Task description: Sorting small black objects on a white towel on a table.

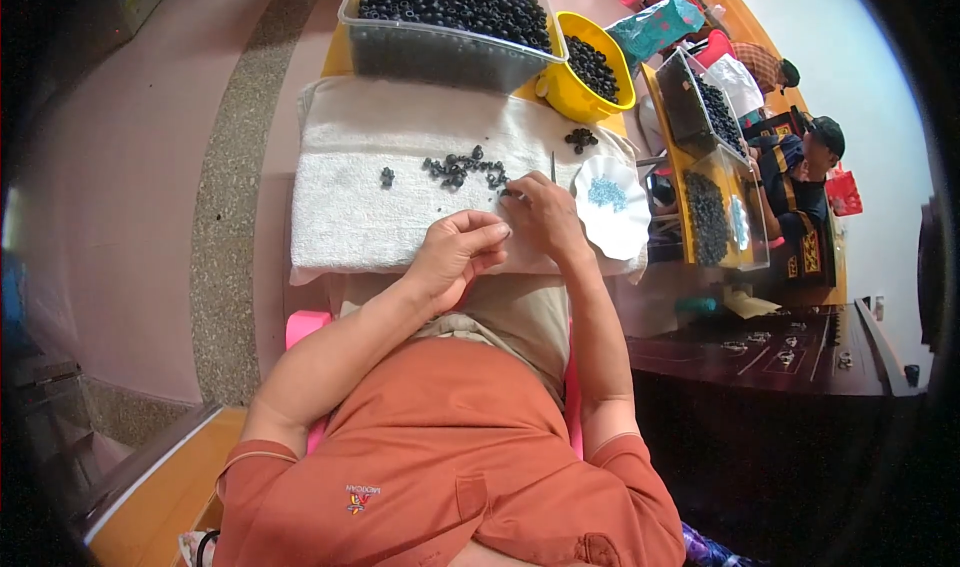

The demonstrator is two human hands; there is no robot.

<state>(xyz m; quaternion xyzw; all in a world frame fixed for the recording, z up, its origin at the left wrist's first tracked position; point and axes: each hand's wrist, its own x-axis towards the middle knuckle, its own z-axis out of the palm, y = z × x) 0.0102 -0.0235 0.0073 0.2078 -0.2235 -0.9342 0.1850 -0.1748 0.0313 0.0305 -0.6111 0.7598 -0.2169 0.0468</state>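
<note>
Small dark beads (462, 167) scattered mid-towel. Right hand (545, 217) at their 4 o'clock, fingertips pinched on a bead at the cluster's edge. Left hand (455, 252) at 6 o'clock, fingers curled together; contents cannot tell. White towel (350, 207) bare toward 9 o'clock. White dish (612, 207) at 3 o'clock, just beside right hand. Clear bin (450, 27) and yellow bowl (590, 67) crowd the 12 o'clock edge

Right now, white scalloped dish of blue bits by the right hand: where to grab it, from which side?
Take the white scalloped dish by its rim on the near-right edge, coming in from the right. It lies flat and shallow with the blue bits at its centre, so pinch the bare fluted rim and keep it level. The right hand crowds its left side.
</note>
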